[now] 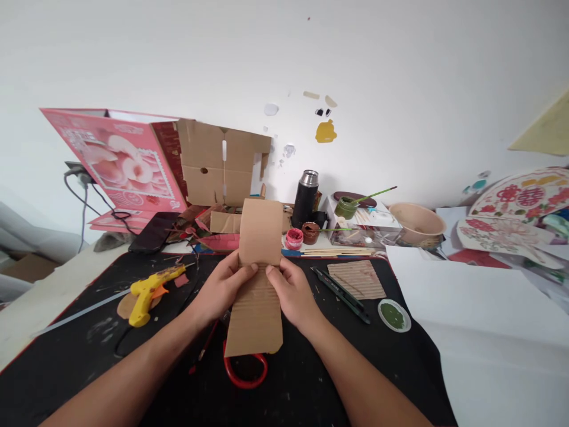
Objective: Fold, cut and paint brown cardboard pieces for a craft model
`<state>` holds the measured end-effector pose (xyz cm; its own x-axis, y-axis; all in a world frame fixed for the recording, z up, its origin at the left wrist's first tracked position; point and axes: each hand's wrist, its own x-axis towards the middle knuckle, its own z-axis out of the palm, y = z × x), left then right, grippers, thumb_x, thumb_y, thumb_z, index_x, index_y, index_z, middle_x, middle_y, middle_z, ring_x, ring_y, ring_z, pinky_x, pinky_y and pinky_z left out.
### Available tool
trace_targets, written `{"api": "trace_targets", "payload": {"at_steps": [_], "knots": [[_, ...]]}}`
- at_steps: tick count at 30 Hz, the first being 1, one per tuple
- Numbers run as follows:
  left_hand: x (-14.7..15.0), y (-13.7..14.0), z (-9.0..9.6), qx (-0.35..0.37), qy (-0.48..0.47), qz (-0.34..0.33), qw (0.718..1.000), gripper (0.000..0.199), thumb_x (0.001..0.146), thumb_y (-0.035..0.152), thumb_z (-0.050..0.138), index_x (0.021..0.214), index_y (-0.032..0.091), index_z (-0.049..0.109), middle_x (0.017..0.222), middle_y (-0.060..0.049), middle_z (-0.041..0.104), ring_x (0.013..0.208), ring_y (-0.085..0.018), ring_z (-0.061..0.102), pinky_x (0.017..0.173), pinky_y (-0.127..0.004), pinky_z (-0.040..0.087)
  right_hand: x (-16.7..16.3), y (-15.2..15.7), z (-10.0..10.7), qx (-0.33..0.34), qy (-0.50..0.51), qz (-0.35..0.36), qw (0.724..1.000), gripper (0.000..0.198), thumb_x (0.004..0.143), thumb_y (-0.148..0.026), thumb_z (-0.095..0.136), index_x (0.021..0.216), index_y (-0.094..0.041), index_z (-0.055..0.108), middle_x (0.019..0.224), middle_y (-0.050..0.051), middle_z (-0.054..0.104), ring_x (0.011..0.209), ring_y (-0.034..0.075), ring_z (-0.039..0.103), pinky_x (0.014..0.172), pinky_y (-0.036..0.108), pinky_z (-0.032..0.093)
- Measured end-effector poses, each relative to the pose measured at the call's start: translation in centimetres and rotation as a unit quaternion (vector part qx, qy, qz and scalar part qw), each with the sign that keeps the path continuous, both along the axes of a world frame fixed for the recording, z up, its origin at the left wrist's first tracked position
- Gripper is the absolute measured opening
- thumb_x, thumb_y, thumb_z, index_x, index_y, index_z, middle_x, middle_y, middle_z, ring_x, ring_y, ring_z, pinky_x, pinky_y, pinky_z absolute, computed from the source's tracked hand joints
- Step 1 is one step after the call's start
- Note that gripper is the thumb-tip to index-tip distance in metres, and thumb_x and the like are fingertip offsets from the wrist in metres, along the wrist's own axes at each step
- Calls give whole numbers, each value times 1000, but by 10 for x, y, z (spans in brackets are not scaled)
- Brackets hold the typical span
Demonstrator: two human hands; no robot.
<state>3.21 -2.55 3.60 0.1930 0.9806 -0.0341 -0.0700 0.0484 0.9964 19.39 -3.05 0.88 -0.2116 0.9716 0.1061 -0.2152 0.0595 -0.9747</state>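
Observation:
A long strip of brown cardboard [256, 314] is held up over the black mat, bent across its middle so that the upper part stands more upright. My left hand [226, 283] grips its left edge at the bend, thumb on the near face and fingers behind. On the opposite edge my right hand [296, 292] is closed the same way, its thumb close to the other one. Red-handled scissors [246, 382] lie beneath the strip's lower end, their blades hidden. A thin brush [205, 344] rests left of them.
On the mat [306, 379], a yellow glue gun [151, 290] lies left; a dark green cutter [342, 295], corrugated cardboard [358, 279] and a lid with green paint [394, 315] lie right. Paint jars [294, 239], a black flask [305, 198] and a bowl [416, 224] stand behind.

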Motion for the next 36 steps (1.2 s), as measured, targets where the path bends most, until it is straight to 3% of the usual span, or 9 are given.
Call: {"api": "trace_targets", "payload": {"at_steps": [5, 12, 17, 31, 36], "knots": [[-1, 2, -3, -5, -9, -14, 1000, 55, 75, 57, 84, 110, 17, 70, 107, -10, 82, 89, -27, 74, 83, -37, 58, 3, 1, 1, 21, -14, -27, 999, 23, 91, -44, 67, 92, -21, 67, 101, 7, 71, 100, 26, 66, 82, 34, 54], [-4, 2, 0, -9, 4, -24, 1000, 57, 79, 58, 81, 116, 17, 69, 114, -11, 81, 96, -29, 75, 85, -37, 58, 2, -1, 2, 46, -40, -33, 998, 20, 94, -40, 62, 97, -21, 69, 102, 8, 71, 96, 25, 66, 78, 33, 53], [-6, 3, 0, 3, 10, -24, 1000, 58, 79, 58, 82, 116, 16, 69, 115, -12, 81, 96, -30, 75, 83, -36, 58, 2, -2, 3, 27, -28, -12, 999, 20, 94, -39, 63, 99, -21, 69, 93, 5, 72, 88, 23, 66, 75, 32, 51], [-8, 7, -9, 34, 29, -36, 998, 53, 79, 56, 81, 112, 16, 70, 111, -14, 81, 94, -30, 76, 86, -39, 58, -2, -4, 1, 29, -11, 0, 1000, 17, 94, -38, 61, 99, -22, 66, 95, 5, 72, 87, 23, 68, 80, 35, 52], [-4, 4, -9, 40, 24, -30, 998, 49, 77, 53, 82, 109, 17, 71, 108, -12, 82, 93, -30, 76, 87, -41, 58, -1, -4, -2, 34, -35, -20, 999, 17, 93, -39, 60, 89, -22, 62, 78, 1, 62, 74, 20, 59, 70, 32, 47]]}}
